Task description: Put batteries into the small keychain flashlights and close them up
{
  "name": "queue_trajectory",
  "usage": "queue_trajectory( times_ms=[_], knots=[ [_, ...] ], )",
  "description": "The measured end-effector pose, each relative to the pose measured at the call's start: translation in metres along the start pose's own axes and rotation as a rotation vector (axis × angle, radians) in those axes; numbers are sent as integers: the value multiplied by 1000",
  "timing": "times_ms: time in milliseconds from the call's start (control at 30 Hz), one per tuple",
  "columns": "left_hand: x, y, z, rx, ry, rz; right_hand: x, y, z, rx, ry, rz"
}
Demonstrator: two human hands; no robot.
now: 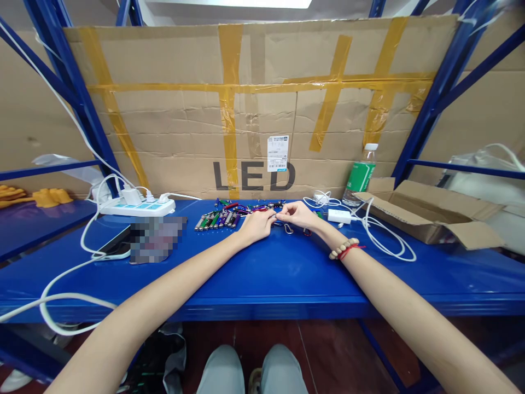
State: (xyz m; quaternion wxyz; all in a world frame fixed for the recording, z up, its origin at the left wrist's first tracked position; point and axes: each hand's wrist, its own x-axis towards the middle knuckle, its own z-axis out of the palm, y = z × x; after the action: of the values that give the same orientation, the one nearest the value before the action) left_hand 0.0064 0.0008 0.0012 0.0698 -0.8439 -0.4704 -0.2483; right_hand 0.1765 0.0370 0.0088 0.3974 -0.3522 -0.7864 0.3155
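Note:
My left hand (257,225) and my right hand (298,214) meet over the blue shelf top, fingertips pinched close together. Something small and thin sits between them, too small to name. To the left of my left hand lies a row of small metallic cylinders (217,220) in silver, green, blue and purple, like mini flashlights. More coloured pieces (232,206) are scattered behind, partly hidden by my hands. Just below my right hand's fingers rests a silver carabiner clip (289,229).
On the left are a white power strip (137,207) with plugs and a phone (117,243). A white adapter (339,216) with looped cable, a green-labelled bottle (361,175) and an open cardboard box (430,219) stand right. A large cardboard sheet (180,126) closes the back.

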Motion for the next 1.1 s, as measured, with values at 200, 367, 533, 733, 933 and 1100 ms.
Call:
queue_trajectory(
  times_ms=[200, 367, 533, 733, 933, 1100],
  knots=[
    [1, 0, -1, 13, -7, 5, -1, 2, 0, -14, 5, 12],
    [2, 1, -1, 20, -16, -11, -1, 5, -1, -33, 9, 17],
    [1, 1, -2, 27, -20, -23, 0, 7, 0, -56, 4, 25],
    [1, 1, -2, 27, -17, -23, 1, 9, 0, -73, 8, 33],
    [2, 1, -2, 15, -18, -23, 1, 3, 2, -76, 22, 35],
    [3, 2, -3, -3, -7, -46, 2, 1, 5, -61, 46, 20]
  ],
)
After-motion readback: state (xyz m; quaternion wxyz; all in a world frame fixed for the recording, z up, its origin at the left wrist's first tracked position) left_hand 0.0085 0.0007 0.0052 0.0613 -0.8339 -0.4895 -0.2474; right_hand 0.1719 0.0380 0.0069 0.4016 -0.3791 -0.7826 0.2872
